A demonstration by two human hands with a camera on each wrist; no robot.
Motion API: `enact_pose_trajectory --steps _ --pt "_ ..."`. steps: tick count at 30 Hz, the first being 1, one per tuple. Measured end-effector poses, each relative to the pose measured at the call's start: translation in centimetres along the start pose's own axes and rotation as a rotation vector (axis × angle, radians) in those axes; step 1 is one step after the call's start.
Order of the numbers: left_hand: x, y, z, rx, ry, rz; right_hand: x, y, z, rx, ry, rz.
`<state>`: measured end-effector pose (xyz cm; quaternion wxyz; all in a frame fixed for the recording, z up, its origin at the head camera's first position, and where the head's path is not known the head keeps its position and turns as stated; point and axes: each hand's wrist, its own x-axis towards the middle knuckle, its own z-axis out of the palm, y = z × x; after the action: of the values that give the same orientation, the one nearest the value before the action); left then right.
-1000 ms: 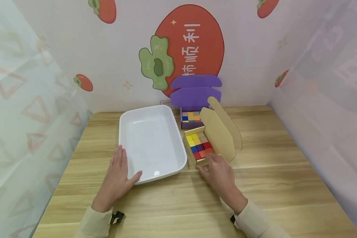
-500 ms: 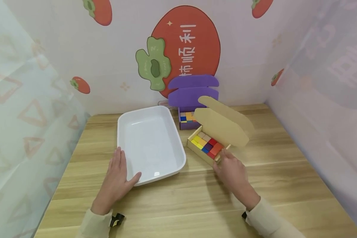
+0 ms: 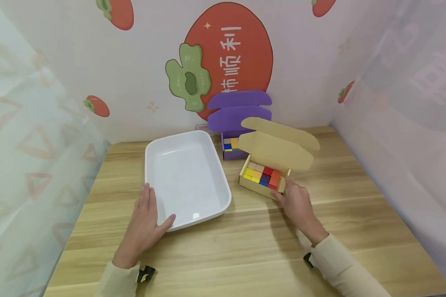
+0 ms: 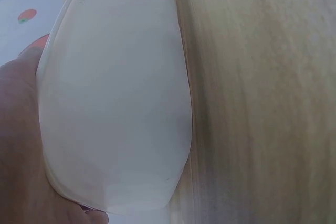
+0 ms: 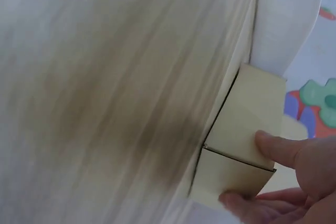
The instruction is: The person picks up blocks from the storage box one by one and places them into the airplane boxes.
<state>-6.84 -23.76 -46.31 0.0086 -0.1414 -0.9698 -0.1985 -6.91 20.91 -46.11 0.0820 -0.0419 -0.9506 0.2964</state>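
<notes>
My right hand [image 3: 296, 204] grips the near right corner of an open yellow cardboard box [image 3: 258, 189], its lid standing up at the back. Thumb on the front wall, fingers at the end wall is how the right wrist view shows that hold on the box [image 5: 247, 114]. Colored wooden blocks [image 3: 256, 175] in yellow, red, orange, blue and plain wood fill most of the box. My left hand [image 3: 141, 227] rests with straight fingers on the near left corner of a white tray [image 3: 223, 200]. In the left wrist view the tray's outer wall [image 4: 115, 93] fills the middle.
Behind the yellow box stands an open purple box [image 3: 232, 154] with more blocks, partly hidden by the yellow lid. The wooden table [image 3: 226, 264] meets a printed backdrop [image 3: 134, 82] at the back and on both sides.
My right hand has moved right and a little away from me, turning the yellow box so its front wall faces me more. The left hand stays on the tray.
</notes>
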Motion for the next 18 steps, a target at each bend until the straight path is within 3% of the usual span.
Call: enact_pose_trajectory --steps 8,18 --pt "-0.1 -0.1 0.1 0.007 0.005 -0.001 1.4 2.9 -0.5 0.101 0.037 -0.051" --pt "0.1 0.0 0.3 0.004 -0.013 -0.009 2.8 6.9 -3.7 0.054 0.004 0.024"
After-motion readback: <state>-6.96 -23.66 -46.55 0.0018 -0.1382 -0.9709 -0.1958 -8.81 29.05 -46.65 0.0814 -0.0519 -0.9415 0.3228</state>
